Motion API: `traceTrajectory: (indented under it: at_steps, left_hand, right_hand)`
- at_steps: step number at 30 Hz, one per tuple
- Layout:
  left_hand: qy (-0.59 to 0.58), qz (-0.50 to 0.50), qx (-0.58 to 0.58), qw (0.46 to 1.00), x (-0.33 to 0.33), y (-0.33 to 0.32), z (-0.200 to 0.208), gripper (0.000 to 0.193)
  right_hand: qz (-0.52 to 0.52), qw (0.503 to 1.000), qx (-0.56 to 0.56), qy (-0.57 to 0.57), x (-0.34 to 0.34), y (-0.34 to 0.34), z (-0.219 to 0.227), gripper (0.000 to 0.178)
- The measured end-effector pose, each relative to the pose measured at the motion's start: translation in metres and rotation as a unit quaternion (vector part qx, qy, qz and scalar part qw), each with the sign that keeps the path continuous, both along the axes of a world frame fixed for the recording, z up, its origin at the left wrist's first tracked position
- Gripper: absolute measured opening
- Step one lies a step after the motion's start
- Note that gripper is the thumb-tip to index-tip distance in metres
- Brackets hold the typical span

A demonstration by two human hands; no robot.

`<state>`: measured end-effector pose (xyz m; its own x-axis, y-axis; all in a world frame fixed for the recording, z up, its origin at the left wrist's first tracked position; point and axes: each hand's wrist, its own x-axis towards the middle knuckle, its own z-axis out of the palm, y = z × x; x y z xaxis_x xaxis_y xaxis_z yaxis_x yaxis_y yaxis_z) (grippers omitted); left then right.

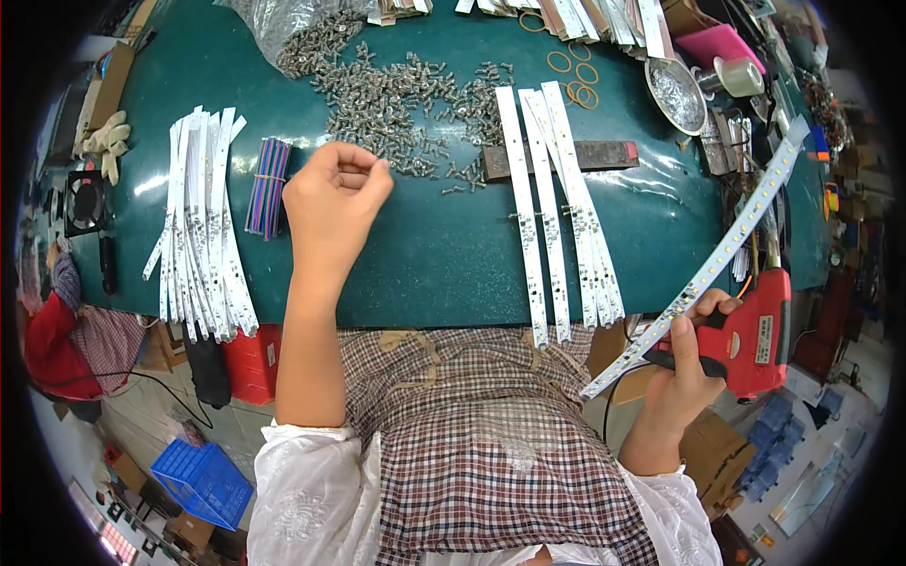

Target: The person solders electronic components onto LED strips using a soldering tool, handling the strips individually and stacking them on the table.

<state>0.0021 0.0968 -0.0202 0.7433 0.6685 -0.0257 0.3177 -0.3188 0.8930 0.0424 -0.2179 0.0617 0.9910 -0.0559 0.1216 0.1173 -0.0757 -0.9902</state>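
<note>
My left hand [335, 198] hovers over the green table [434, 255], fingers curled at the near edge of a heap of small metal screws [396, 99]; whether it pinches a screw I cannot tell. My right hand [689, 363], off the table's right edge, grips a red electric screwdriver [755, 340] together with a long white LED strip [708, 264] that slants up to the right. Several white LED strips [552, 208] lie across a dark block [595, 156] in front of me. A fan of more white strips [203, 226] lies at the left.
A bundle of coloured wires [267, 187] lies beside the left strips. Rubber bands [571, 71], a metal bowl [675, 94] and a tape roll [741, 75] sit at the back right. A plastic bag [283, 28] of screws is at the back. A blue crate [203, 481] stands on the floor.
</note>
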Motion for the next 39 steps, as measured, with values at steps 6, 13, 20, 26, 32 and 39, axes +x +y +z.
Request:
traceTrajectory:
  at_steps: [6, 13, 20, 26, 32, 39]
  left_hand:
    - [-0.070, 0.013, -0.154, 0.985, -0.005, 0.003, 0.002, 0.014]
    - [-0.038, 0.000, -0.095, 0.995, -0.004, 0.002, 0.001, 0.022]
    - [-0.034, -0.002, 0.021, 0.999, -0.004, -0.003, 0.004, 0.028]
    - [-0.031, 0.001, 0.087, 0.996, -0.004, -0.003, 0.007, 0.026]
    - [-0.019, -0.015, 0.110, 0.994, -0.004, -0.001, 0.014, 0.020]
    - [-0.037, -0.023, 0.033, 0.998, -0.003, -0.001, 0.014, 0.016]
  right_hand:
    - [0.018, 1.000, 0.001, 0.018, -0.003, 0.005, -0.003, 0.051]
    - [0.058, 0.998, 0.003, 0.024, -0.007, 0.007, -0.002, 0.046]
    - [0.062, 0.998, 0.009, 0.027, -0.009, 0.007, -0.003, 0.046]
    - [0.068, 0.997, 0.009, 0.027, -0.010, 0.009, -0.004, 0.047]
    - [0.064, 0.997, 0.010, 0.032, -0.009, 0.010, -0.004, 0.047]
    - [0.057, 0.998, 0.009, 0.034, -0.008, 0.012, -0.005, 0.049]
